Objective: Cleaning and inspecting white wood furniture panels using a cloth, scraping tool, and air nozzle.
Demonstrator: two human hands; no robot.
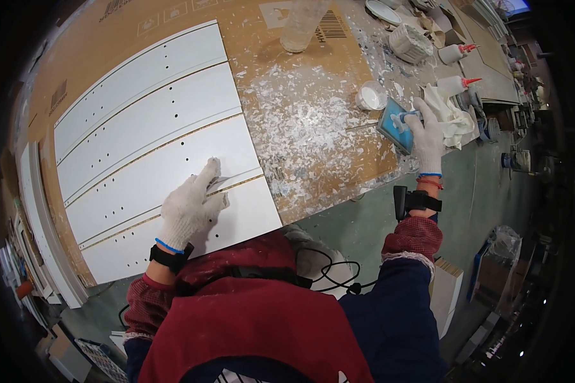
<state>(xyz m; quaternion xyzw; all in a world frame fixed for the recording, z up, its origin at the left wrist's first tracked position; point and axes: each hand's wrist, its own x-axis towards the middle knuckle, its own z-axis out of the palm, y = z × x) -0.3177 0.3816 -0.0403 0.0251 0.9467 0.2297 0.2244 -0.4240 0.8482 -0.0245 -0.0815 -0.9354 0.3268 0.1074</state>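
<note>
White boards (pixel 150 137) with small dark holes and long grooves lie side by side on the cardboard-covered table. Over the nearer boards is my left hand (pixel 195 204), in a white knit glove. Its fingers close around a putty knife, whose thin metal blade (pixel 230 180) pokes out to the right, low over a board. My right hand (pixel 426 137), gloved too, reaches to a shallow blue tray (pixel 396 127) at the table's right edge. The fingers are bent together over white paste (pixel 399 117) on the tray, around something small and bluish that I cannot make out.
White flakes (pixel 306 124) cover the cardboard right of the boards. Near the tray stand a small white cup (pixel 371 96), a crumpled cloth (pixel 450 118) and white bottles with red tips (pixel 455 85). A clear bottle (pixel 298 32) stands at the back. Black cable (pixel 332 268) hangs below the table edge.
</note>
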